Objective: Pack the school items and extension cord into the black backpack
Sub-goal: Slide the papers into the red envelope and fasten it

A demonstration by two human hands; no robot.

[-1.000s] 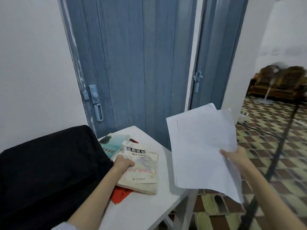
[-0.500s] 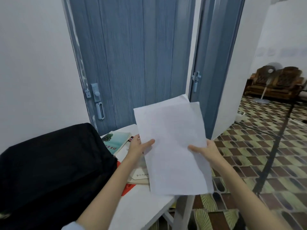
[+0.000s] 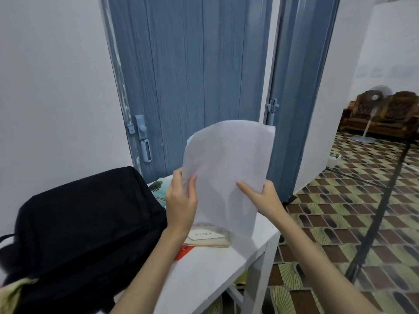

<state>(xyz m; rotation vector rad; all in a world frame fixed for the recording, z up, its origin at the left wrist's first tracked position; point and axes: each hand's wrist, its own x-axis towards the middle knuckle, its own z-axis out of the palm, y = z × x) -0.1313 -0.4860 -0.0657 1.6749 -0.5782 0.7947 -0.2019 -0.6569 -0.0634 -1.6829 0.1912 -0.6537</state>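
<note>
Both hands have drawn closer together since half a second ago, and the white paper sheets (image 3: 226, 175) now stand upright with their lower edge on the books. Left hand (image 3: 181, 200) pinches the sheets' edge at 9 o'clock, thumb in front; right hand (image 3: 264, 198) pinches at 3 o'clock. How many sheets cannot be told. Beneath lie three books: a worn one (image 3: 207, 240) with unreadable print, a green-covered one (image 3: 158, 189), a red one (image 3: 182, 252). One black backpack (image 3: 86, 227) lies at 9 o'clock on the white table (image 3: 204, 279).
</note>
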